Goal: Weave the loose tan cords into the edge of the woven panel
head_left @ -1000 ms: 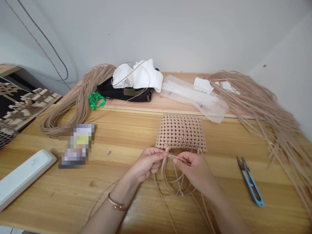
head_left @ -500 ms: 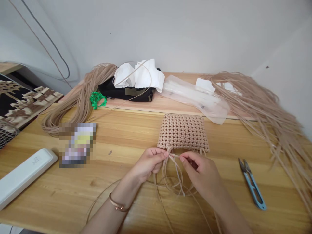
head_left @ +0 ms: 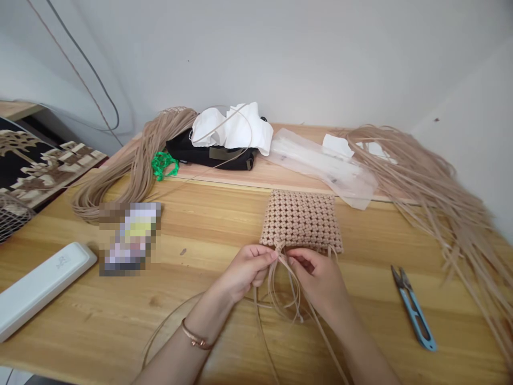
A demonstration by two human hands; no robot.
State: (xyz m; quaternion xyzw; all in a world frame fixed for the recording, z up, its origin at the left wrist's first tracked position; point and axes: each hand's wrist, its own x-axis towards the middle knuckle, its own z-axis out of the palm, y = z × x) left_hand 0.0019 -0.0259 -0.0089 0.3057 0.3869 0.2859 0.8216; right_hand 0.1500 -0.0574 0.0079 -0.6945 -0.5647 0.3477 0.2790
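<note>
A beige woven panel (head_left: 300,218), knotted from flat cord in a checkered pattern, lies on the table in front of me. At its lower left edge my left hand (head_left: 250,270) pinches the cords where they leave the weave. Close beside it, my right hand (head_left: 315,275) is closed with thumb and forefinger on a beige cord strand near the same knot. Loops of loose cord (head_left: 284,289) hang below the fingers, and longer ends trail toward the front edge. The exact crossing of the strands is partly covered by my fingertips.
Blue thread snips (head_left: 417,315) lie at the right. Bundles of cord rest back left (head_left: 132,160) and right (head_left: 433,176). Behind are a black pouch (head_left: 212,158), white tissue (head_left: 248,128), a plastic bag (head_left: 320,166) and green string (head_left: 163,166). A white case (head_left: 44,289) sits left.
My right hand has moved left, close to my left hand at the knot. My left hand keeps its pinch. The view has shifted slightly.
</note>
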